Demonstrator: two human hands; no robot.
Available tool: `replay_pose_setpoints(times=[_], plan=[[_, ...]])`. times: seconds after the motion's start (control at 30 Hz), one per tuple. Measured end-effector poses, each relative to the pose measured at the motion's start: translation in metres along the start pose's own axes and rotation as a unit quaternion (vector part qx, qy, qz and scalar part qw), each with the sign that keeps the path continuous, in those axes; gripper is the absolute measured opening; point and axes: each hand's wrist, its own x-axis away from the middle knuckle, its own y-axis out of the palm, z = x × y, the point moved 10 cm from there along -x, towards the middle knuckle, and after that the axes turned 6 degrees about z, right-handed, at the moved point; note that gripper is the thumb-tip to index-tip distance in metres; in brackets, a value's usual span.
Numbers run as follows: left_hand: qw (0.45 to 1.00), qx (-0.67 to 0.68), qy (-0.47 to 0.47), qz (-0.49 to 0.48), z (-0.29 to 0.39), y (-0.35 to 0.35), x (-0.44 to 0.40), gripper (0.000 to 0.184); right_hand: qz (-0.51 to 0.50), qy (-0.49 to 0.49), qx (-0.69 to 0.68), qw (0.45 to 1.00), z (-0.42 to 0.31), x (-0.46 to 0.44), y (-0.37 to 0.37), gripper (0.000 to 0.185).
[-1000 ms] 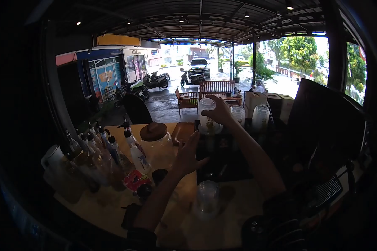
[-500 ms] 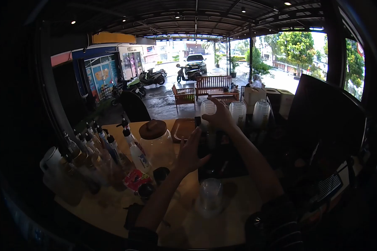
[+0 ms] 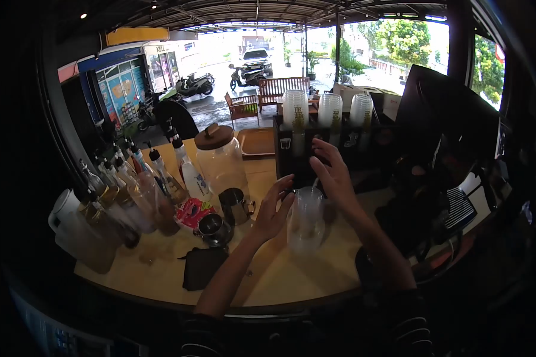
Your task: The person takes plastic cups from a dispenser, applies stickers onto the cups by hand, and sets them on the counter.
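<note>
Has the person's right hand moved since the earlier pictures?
Yes. Against the middle cup stack, the right hand has come down in view, toward the person: it was beside that stack, now it is well below it.

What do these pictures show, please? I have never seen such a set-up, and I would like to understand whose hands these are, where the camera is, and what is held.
There is no machine here: you see a person's bare left hand and right hand. One camera, worn on that person's head, looks forward and down.

Both hands are raised around the top of a clear container on the wooden counter; whether the fingers grip anything is hard to tell.

To the left are pump bottles, a clear jar with a brown lid, a red packet and a metal cup. Beyond the hands stand three stacks of clear cups.
</note>
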Motion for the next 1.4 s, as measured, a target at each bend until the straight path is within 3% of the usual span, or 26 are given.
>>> replay_pose_setpoints(times=[0.07, 0.13, 0.17, 0.27, 0.5, 0.6, 0.7, 0.8, 0.93, 1.0, 1.13, 1.2, 1.23, 1.3, 1.33, 1.4], plan=[[0.999, 0.034, -0.016, -0.010, -0.014, 0.004, 0.024, 0.052, 0.021, 0.054, -0.047, 0.997, 0.020, 0.043, -0.010, 0.059], [0.998, 0.018, -0.041, -0.049, -0.026, 0.014, 0.047, 0.070, 0.029, 0.099, -0.056, 0.993, 0.041, 0.081, -0.017, 0.064], [0.997, -0.023, -0.037, -0.059, -0.032, 0.017, 0.055, 0.094, 0.011, 0.096, -0.046, 0.994, 0.060, 0.094, -0.014, 0.075], [0.992, 0.038, -0.098, -0.069, -0.059, 0.037, 0.075, 0.109, -0.071, 0.085, 0.012, 0.994, 0.076, 0.120, 0.007, 0.083], [0.994, -0.067, -0.086, 0.002, -0.064, 0.022, 0.082, 0.102, -0.044, 0.119, 0.045, 0.991, 0.070, 0.135, 0.032, 0.087], [0.991, 0.015, -0.133, 0.011, -0.065, 0.019, 0.086, 0.091, -0.024, 0.101, 0.033, 0.994, 0.066, 0.138, 0.036, 0.087], [0.995, -0.014, -0.100, 0.023, -0.070, 0.018, 0.084, 0.089, -0.019, 0.094, 0.017, 0.995, 0.069, 0.138, 0.036, 0.088], [0.991, 0.021, -0.135, -0.007, -0.081, 0.024, 0.085, 0.092, -0.003, 0.095, 0.039, 0.995, 0.063, 0.134, 0.031, 0.085], [0.993, -0.017, -0.115, -0.019, -0.074, 0.023, 0.085, 0.094, -0.003, 0.067, 0.045, 0.997, 0.041, 0.111, 0.030, 0.087], [0.984, -0.077, -0.157, -0.020, -0.087, 0.021, 0.088, 0.099, 0.023, -0.010, 0.155, 0.988, 0.013, 0.097, 0.023, 0.090], [0.991, -0.012, -0.135, 0.018, -0.061, 0.004, 0.080, 0.099, 0.040, -0.083, 0.147, 0.985, -0.038, 0.079, 0.027, 0.093], [0.988, 0.078, -0.017, 0.134, -0.019, -0.039, 0.069, 0.098, 0.047, -0.187, 0.217, 0.957, -0.066, 0.079, 0.032, 0.086], [0.988, 0.074, -0.016, 0.133, 0.000, -0.046, 0.066, 0.098, 0.032, -0.197, 0.255, 0.946, -0.079, 0.081, 0.036, 0.084], [0.946, 0.247, 0.104, 0.182, 0.064, -0.074, 0.064, 0.086, 0.014, -0.218, 0.310, 0.925, -0.089, 0.086, 0.050, 0.084], [0.946, 0.244, 0.103, 0.187, 0.078, -0.081, 0.063, 0.086, -0.006, -0.241, 0.367, 0.899, -0.093, 0.089, 0.061, 0.084], [0.978, 0.039, 0.029, 0.204, 0.086, -0.096, 0.058, 0.070, -0.034, -0.253, 0.352, 0.900, -0.099, 0.092, 0.072, 0.085]])
